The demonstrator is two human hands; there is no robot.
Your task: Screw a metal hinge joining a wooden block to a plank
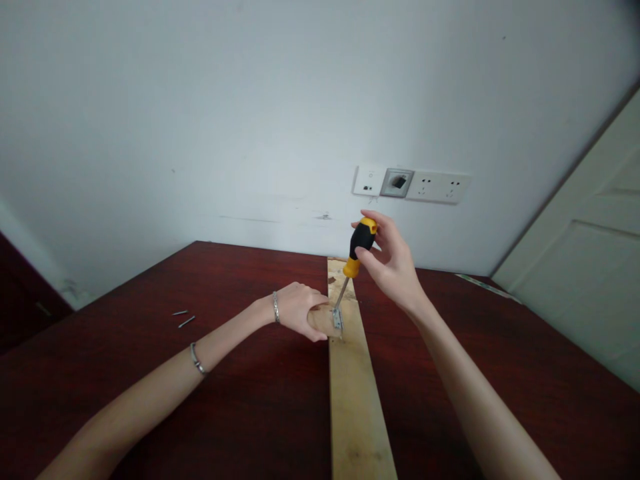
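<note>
A yellow and black screwdriver [362,240] is in my right hand [393,263], its fingers wrapped round the handle. The shaft slants down to a small metal bracket [337,319], which looks like a hinge or corner brace. That bracket sits against a small wood block [320,321] on top of a long wooden plank [353,387]. My left hand [299,310] is closed round the block from the left, thumb at the near side and fingers at the far side. Whether a screw is under the screwdriver tip is too small to tell.
The plank lies lengthwise on a dark red table [250,400] and reaches back near the wall. Two screws or nails [187,321] lie at left. Wall sockets [433,187] are behind my right hand. A thin strip [487,287] lies at the far right edge, near a pale door [590,253].
</note>
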